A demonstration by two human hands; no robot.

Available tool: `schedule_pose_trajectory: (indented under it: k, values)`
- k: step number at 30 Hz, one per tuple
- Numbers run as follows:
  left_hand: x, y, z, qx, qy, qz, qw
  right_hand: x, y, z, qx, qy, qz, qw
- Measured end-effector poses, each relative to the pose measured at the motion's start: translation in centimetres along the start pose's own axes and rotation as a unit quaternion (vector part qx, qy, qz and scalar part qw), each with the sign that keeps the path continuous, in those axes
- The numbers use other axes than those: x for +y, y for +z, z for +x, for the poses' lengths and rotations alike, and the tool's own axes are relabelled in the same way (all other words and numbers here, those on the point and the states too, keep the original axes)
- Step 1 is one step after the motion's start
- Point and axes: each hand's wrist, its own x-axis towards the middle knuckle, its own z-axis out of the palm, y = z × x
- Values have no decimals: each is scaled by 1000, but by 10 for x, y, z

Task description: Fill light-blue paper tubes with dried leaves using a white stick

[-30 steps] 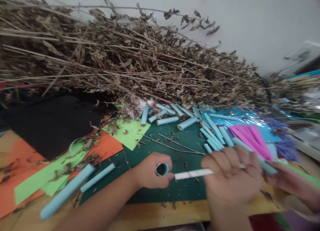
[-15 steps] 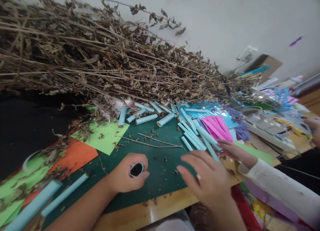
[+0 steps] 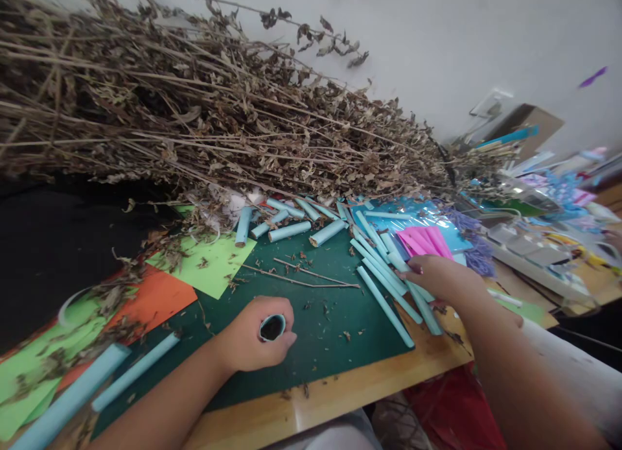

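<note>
My left hand (image 3: pixel 269 336) is wrapped round a light-blue paper tube (image 3: pixel 272 320), its open end facing me and dark bits showing inside. On the right, my right hand (image 3: pixel 440 278) reaches over a pile of light-blue paper tubes (image 3: pixel 383 278). Its visible fingers are stretched and apart at the pile; a firm hold on any tube does not show. One long tube (image 3: pixel 389 310) lies apart on the dark green mat (image 3: pixel 311 346). Several shorter tubes (image 3: pixel 290 231) rest at the mat's back, with two thin dry stems (image 3: pixel 306 278) in front of them.
A large bundle of dried plants (image 3: pixel 253 126) lies along the back. Green paper (image 3: pixel 218 259), orange paper (image 3: pixel 155 301) and two blue tubes (image 3: pixel 136 372) are at left. Pink strips (image 3: pixel 425 239) and a power strip (image 3: pixel 529 255) lie right. Another person's white sleeve (image 3: pixel 573 356) is behind my right arm.
My right hand has moved right and forward to the tube pile, covering the other person's hand. A long tube now shows on the mat where my hand was. My left hand keeps its tube.
</note>
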Motion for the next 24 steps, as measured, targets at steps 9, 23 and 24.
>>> schedule_pose_trajectory:
  k: [9,23,24]
  values:
    - [-2,1,0,2,1,-24,1000,-32,-14,-25,25,-91,37,995]
    - [-3,0,-2,9,-1,-41,999,-127,-34,-54,169,-325,244,898]
    - [-3,0,-2,8,-2,-45,999,-125,-37,-73,141,-423,361,819]
